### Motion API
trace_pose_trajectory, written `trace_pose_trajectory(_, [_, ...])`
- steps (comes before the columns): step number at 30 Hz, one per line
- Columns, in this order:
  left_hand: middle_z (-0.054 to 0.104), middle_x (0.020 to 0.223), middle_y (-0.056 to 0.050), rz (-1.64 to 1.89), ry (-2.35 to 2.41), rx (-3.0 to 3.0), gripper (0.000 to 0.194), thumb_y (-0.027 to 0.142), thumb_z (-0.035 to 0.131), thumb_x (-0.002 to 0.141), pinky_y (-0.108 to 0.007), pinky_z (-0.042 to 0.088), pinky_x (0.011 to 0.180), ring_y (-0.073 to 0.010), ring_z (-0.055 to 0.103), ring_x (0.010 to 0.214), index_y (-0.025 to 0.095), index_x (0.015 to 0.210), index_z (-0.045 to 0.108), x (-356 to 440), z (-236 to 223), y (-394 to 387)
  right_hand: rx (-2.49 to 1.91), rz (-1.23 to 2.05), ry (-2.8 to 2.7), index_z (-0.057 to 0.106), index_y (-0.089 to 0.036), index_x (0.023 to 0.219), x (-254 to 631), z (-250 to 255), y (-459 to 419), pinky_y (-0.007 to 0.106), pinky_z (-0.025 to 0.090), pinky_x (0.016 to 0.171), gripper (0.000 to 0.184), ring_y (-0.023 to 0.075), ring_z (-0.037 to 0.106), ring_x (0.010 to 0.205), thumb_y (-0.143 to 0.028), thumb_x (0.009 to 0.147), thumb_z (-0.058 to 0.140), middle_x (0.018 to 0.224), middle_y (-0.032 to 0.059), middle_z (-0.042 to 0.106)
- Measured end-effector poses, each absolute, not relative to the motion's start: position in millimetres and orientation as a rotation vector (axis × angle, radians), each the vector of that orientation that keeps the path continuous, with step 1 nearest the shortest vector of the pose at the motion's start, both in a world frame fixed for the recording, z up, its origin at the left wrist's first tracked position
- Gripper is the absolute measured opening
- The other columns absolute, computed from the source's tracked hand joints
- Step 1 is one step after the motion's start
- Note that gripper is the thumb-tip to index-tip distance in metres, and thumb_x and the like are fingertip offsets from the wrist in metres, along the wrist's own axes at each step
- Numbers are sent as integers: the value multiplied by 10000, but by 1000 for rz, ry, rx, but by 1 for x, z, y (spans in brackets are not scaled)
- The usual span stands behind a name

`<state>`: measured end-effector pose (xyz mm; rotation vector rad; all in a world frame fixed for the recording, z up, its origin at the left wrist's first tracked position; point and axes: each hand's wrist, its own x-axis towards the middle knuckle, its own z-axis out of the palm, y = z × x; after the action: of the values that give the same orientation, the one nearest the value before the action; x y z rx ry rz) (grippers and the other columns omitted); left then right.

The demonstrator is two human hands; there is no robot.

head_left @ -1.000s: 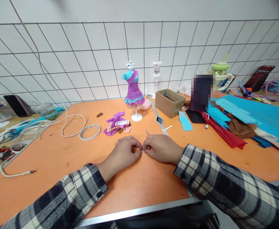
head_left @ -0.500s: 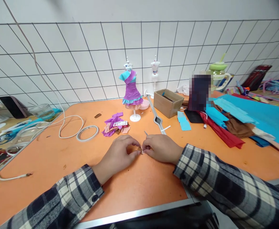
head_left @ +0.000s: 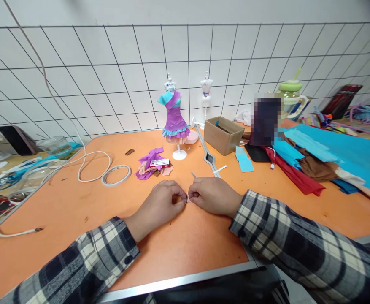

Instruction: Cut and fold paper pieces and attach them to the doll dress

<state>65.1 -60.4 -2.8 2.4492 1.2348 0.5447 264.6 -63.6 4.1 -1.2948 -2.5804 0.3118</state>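
Observation:
My left hand point(head_left: 160, 204) and my right hand point(head_left: 215, 196) meet over the middle of the orange table. Both have thumb and forefinger pinched on a small pale crinkled scrap point(head_left: 188, 199), mostly hidden by the fingertips. A thin grey pointed tip point(head_left: 193, 175) pokes out beyond my right hand; I cannot tell whether that hand holds it. Just past my left hand lies a pile of purple and peach crepe paper scraps point(head_left: 147, 165), with a small white-and-red box point(head_left: 160, 163) on it. Behind stands a mini mannequin in a purple and turquoise ruffled dress point(head_left: 175, 118).
A roll of tape point(head_left: 116, 175) and a white cable point(head_left: 91, 180) lie to the left. A bare mannequin point(head_left: 206, 88), a cardboard box point(head_left: 223, 136), blue paper pieces point(head_left: 244, 159) and stacked coloured paper point(head_left: 317, 156) occupy the back and right. The table's metal edge point(head_left: 178, 282) runs in front.
My left fingertips have closed in slightly toward my right ones, and the brown bit visible between them before is now hidden. The right hand stays almost still.

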Motion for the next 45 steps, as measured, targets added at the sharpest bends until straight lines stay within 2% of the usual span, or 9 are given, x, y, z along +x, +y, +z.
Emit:
trace_pose_trajectory(8, [685,841,-13,567,1206,2428,144,142,581,763,-307,447,777,-169,606,804,222,765,700,62,-4,-60,-1230,244,-2637,676,-198,906,266,4,-61,274,324,631,181,164,607,842,-234,901,499,915,28,675])
trace_pose_trajectory(14, [691,846,-20,561,1278,2394,90,223,628,771,-320,459,766,-180,608,790,223,803,711,65,-4,-61,-1262,299,-2605,697,-207,904,266,9,-65,271,343,650,199,163,613,833,-222,872,501,903,26,687])
trace_pose_trajectory(19, [690,821,1,554,1306,2404,115,193,613,759,-317,457,758,-172,604,764,240,784,715,66,-6,-59,-1322,305,-2578,690,-213,882,264,8,-65,272,338,636,173,168,614,828,-312,868,549,903,19,689])
trace_pose_trajectory(26, [693,814,-1,555,1313,2425,135,182,594,755,-318,448,767,-180,598,780,238,785,714,66,-7,-58,-1305,291,-2630,683,-206,892,264,10,-63,270,339,649,160,166,618,851,-230,877,526,921,21,694])
trace_pose_trajectory(38, [676,807,-20,604,1257,2449,116,168,594,776,-308,448,747,-179,595,775,218,770,699,64,-9,-58,-1264,270,-2594,701,-210,966,269,11,-63,267,341,662,168,156,610,859,-259,895,556,939,29,688])
trace_pose_trajectory(45, [681,818,-10,596,1242,2436,122,163,590,773,-315,445,765,-178,593,786,222,767,696,65,-8,-58,-1210,201,-2582,700,-226,928,268,8,-60,266,308,635,150,147,598,829,-245,902,554,905,9,677])
